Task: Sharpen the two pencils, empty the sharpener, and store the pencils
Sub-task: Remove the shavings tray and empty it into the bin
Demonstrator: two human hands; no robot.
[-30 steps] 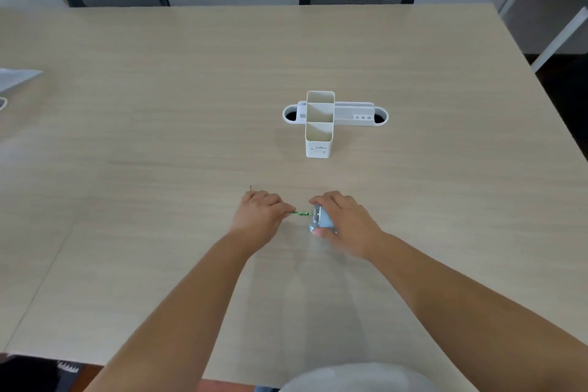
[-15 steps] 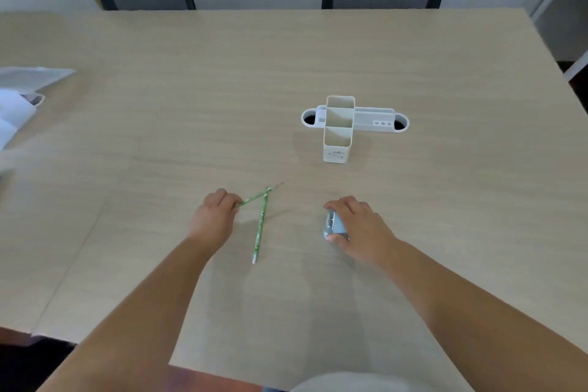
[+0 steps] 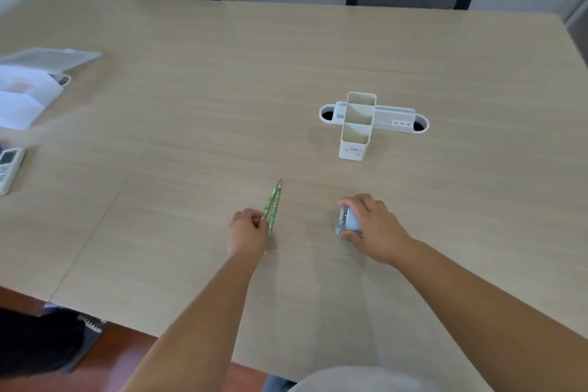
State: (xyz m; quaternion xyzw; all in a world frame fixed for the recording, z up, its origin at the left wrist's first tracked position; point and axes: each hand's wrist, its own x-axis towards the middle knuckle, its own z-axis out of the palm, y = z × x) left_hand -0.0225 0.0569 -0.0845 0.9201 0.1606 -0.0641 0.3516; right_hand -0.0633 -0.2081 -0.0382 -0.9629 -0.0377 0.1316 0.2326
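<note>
My left hand (image 3: 249, 230) pinches two green pencils (image 3: 273, 205), tips sharp-looking, near-left of the white organizer (image 3: 356, 127). My right hand (image 3: 369, 224) grips the sharpener (image 3: 346, 221). Emptying and storing seem left.

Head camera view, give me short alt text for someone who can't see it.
A person's left hand holds two green pencils by their lower ends, tips pointing away, while the right hand grips a pale blue sharpener on a light wooden table. A white pencil holder stands empty beyond the hands; papers and a remote control lie at far left.
</note>
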